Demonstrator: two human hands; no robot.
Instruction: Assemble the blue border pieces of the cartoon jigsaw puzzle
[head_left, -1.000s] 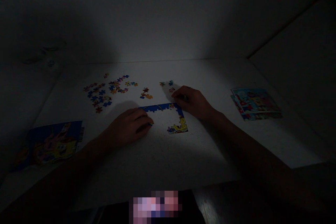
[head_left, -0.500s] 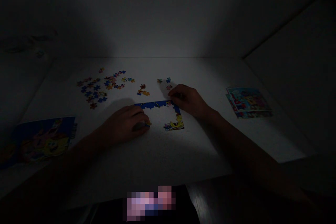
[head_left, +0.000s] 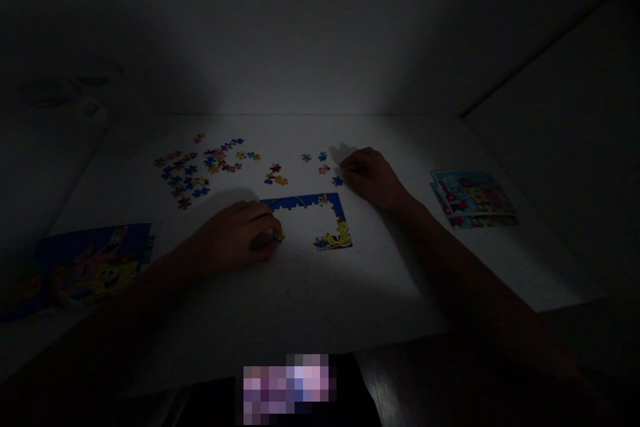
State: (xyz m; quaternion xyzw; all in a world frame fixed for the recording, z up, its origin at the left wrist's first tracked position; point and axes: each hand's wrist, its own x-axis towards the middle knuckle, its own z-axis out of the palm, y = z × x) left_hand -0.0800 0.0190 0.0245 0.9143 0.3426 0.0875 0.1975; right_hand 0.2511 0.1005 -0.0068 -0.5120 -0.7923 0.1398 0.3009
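Note:
My left hand (head_left: 243, 235) rests at the left part of a partly joined jigsaw frame (head_left: 287, 203), its fingers closed on a small puzzle piece (head_left: 279, 237) that shows yellow at the fingertips. The frame has a blue top edge and a yellow figure on its right side; my left hand hides its left end. Beyond the frame's top right corner, my right hand (head_left: 371, 177) hovers with loosely curled fingers, slightly apart and with nothing visible in them. Just left of its fingertips lies a blue puzzle piece (head_left: 337, 181).
Many loose puzzle pieces (head_left: 187, 173) spread at the back left. A small group of orange and brown pieces (head_left: 277, 177) and a pink piece (head_left: 324, 169) lie behind the frame. Picture cards (head_left: 475, 197) are stacked at right; a blue picture sheet (head_left: 100, 263) lies at left.
My right hand has moved right and away from the frame's corner. The blue piece beside it now shows. My left hand has shifted only slightly, still holding its piece.

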